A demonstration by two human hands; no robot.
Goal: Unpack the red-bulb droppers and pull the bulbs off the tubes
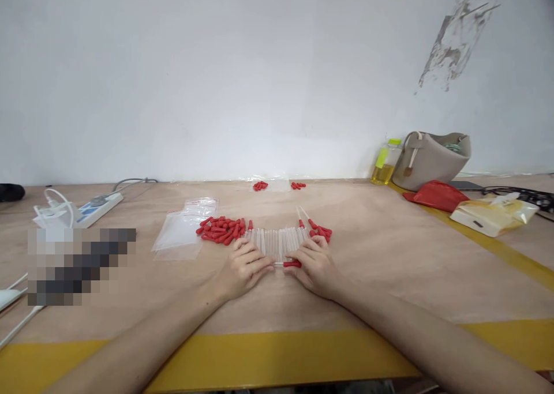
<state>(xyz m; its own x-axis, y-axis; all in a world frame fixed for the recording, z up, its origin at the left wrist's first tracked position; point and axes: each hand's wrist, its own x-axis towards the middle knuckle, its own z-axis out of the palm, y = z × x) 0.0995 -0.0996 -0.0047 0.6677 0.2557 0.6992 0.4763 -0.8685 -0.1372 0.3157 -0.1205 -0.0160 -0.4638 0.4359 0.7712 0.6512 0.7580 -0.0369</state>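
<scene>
My left hand (pixel 246 267) is closed, its thumb and fingers pinching the clear end of a thin dropper tube. My right hand (pixel 315 267) is closed on the red rubber bulb (pixel 292 263) at the tube's other end. Between the hands the dropper lies level, just in front of a row of clear glass tubes (pixel 272 241) placed side by side. A pile of red rubber bulbs (pixel 221 229) is beyond my left hand. Past my right hand are more red bulbs (pixel 322 231), a couple with tubes sticking out of them.
Clear zip bags (pixel 179 229) lie left of the bulb pile. Small bagged red bulbs (pixel 260 186) sit by the wall. At left is a power strip (pixel 101 208) with cables. At right stand a bottle (pixel 385 163), a grey bag (pixel 433 160), a red pouch (pixel 437 195) and a tissue pack (pixel 493 214).
</scene>
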